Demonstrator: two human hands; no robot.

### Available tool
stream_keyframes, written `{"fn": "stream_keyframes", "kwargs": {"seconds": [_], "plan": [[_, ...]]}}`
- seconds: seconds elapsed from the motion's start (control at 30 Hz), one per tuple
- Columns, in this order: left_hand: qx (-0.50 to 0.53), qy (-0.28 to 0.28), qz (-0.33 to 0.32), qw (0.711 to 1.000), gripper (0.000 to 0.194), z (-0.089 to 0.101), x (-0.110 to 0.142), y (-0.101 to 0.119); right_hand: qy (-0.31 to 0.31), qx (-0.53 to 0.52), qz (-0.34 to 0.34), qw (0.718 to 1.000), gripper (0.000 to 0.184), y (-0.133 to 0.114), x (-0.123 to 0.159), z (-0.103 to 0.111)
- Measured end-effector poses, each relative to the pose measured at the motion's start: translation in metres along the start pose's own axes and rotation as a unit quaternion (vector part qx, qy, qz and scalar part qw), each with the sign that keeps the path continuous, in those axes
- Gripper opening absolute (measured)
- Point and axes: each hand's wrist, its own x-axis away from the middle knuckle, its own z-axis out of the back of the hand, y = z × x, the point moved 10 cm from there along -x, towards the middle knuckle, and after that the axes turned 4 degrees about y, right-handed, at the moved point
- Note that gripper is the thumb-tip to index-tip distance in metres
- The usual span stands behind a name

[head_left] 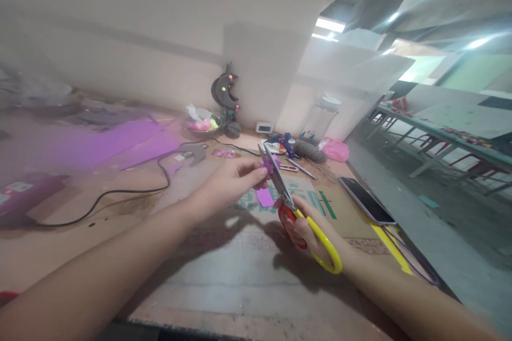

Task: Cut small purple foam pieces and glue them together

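Note:
My left hand (230, 181) pinches a small purple foam piece (271, 164) between thumb and fingers above the table. My right hand (306, 232) grips scissors (286, 197) with red and yellow handles, its fingers through the loops. The scissor blades point up and away, and their tips meet the purple piece. A flat purple scrap (264, 196) lies on the cardboard just below the blades.
A phone (366, 200) lies near the table's right edge. A black cable (120, 192) runs across the left. Purple foam sheets (112, 141) lie at far left. A glue gun (285, 143), a twine ball (311, 152), a jar (322, 117) and a black moon ornament (226, 90) stand at the back.

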Motion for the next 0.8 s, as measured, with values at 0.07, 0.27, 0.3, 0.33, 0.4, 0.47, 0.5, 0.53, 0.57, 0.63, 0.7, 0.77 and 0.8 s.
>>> {"fn": "stream_keyframes", "kwargs": {"seconds": [0.07,0.27,0.3,0.33,0.4,0.47,0.5,0.53,0.57,0.63,0.7,0.77,0.8], "plan": [[0.000,-0.002,0.000,1.000,0.030,0.000,0.000,0.000,0.002,-0.026,-0.001,1.000,0.065,0.000,0.000,0.001],[-0.010,0.010,-0.006,1.000,0.030,0.002,-0.001,0.001,0.012,-0.029,-0.011,0.999,0.068,0.002,-0.001,0.003],[-0.010,0.012,-0.006,1.000,0.030,0.003,-0.001,0.001,0.014,-0.024,-0.012,1.000,0.068,0.002,-0.001,0.004],[-0.008,0.014,-0.007,1.000,0.030,0.003,-0.001,0.001,0.015,-0.021,-0.010,1.000,0.067,0.002,-0.001,0.004],[-0.008,0.020,-0.008,1.000,0.029,0.005,0.000,0.002,0.016,-0.015,-0.004,1.000,0.066,0.000,-0.001,0.005],[-0.008,0.035,-0.010,0.999,0.029,0.008,0.000,0.002,0.013,-0.010,-0.003,1.000,0.066,-0.001,-0.001,0.006],[-0.008,0.043,-0.011,0.999,0.028,0.010,0.000,0.002,0.011,-0.008,-0.005,1.000,0.065,-0.001,-0.001,0.006],[-0.008,0.050,-0.011,0.999,0.028,0.011,0.001,0.002,0.010,-0.005,-0.007,1.000,0.065,0.000,-0.002,0.006],[-0.008,0.055,-0.012,0.998,0.028,0.013,0.001,0.002,0.009,-0.002,-0.010,1.000,0.065,0.000,-0.002,0.006],[-0.012,0.058,-0.014,0.998,0.027,0.014,0.001,0.003,0.008,0.001,-0.009,1.000,0.065,0.000,-0.002,0.006],[-0.015,0.056,-0.016,0.998,0.027,0.014,0.001,0.003,0.008,0.003,-0.007,1.000,0.066,0.000,-0.002,0.007],[-0.015,0.054,-0.018,0.998,0.027,0.014,0.002,0.004,0.007,0.003,-0.005,1.000,0.066,0.000,-0.002,0.006],[-0.015,0.054,-0.018,0.998,0.027,0.013,0.002,0.004,0.009,0.002,-0.005,1.000,0.067,0.000,-0.002,0.006]]}}
